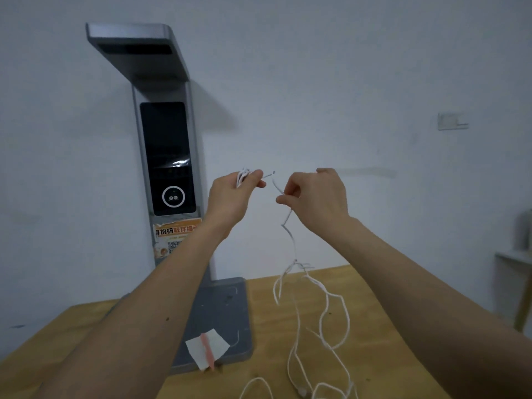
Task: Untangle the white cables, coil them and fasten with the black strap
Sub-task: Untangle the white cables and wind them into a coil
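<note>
Both my hands are raised above the table. My left hand (230, 194) is closed on a small bunch of coiled white cable (243, 175), with a short end and plug sticking out to the right. My right hand (315, 194) pinches the white cable (289, 234) a little further along. From there the cable hangs down, knots at a tangle (296, 264), and spreads in loose loops (331, 326) on the wooden table. No black strap is visible.
A tall grey kiosk-like device (167, 156) with a dark screen stands at the back left; its flat base (221, 315) lies on the wooden table (267, 298). A white paper scrap with a pink strip (207, 348) rests on the base. A small side table (515, 260) is far right.
</note>
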